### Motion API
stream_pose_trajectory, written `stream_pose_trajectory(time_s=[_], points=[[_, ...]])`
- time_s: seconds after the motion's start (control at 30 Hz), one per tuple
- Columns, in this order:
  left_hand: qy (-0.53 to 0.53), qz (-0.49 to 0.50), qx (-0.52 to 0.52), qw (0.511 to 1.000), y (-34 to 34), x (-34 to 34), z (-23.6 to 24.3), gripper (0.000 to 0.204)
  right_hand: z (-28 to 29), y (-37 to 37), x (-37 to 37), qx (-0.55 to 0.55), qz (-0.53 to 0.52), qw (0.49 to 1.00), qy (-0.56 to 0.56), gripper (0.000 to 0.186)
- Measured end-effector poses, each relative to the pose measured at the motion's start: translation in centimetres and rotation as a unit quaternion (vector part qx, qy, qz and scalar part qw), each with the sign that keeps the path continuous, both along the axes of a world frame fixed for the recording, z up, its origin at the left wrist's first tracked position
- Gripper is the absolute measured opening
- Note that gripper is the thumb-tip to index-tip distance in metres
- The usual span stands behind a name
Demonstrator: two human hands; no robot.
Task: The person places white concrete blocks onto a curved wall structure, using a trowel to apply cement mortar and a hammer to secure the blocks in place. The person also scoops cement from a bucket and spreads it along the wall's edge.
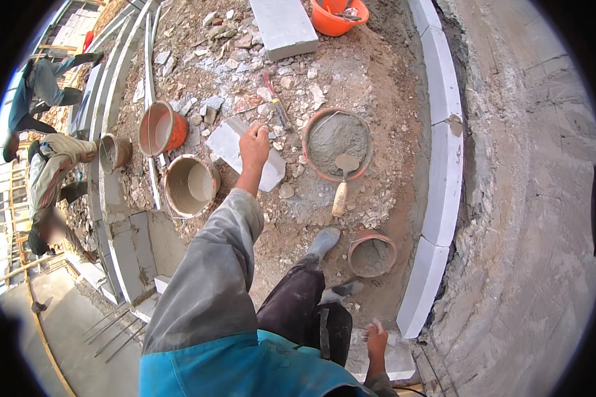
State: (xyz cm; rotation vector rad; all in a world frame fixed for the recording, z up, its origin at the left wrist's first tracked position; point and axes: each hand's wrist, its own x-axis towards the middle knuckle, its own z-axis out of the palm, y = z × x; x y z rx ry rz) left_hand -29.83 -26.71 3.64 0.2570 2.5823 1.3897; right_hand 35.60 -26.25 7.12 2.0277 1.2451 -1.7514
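Note:
My left hand (253, 149) reaches forward over a pale grey concrete block (270, 173) lying on the rubble. Its fingers are curled into a fist, and nothing sticks out of it. Whether it touches the block I cannot tell. My right hand (376, 339) hangs low beside my leg, fingers apart and empty, near a pale slab (397, 360). Ahead of me, a round tub of wet mortar (338, 135) holds a trowel (342, 188), its blade on the mortar and its wooden handle over the rim. A hammer (278, 102) lies beyond the block.
Left of the block stand an orange bucket (175, 129) and a mortar-coated bucket (208, 182). Another bucket (372, 255) is near my boots. A kerb row (447, 159) runs along the right. Farther off are a long block (285, 30) and orange tub (334, 25). Two people work at left.

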Motion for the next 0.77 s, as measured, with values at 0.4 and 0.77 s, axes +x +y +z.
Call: stream_pose_trajectory(time_s=[0.4,0.77], points=[[-0.301,-0.350,0.033,0.887,-10.4,42.3,13.8,0.027,7.6,21.2,-3.4,0.232,-0.376,0.846,0.298,0.043],[-0.198,-0.540,0.151,0.804,-4.6,52.4,30.2,0.064,30.2,6.3,4.9,0.328,0.268,0.848,0.320,0.042]])
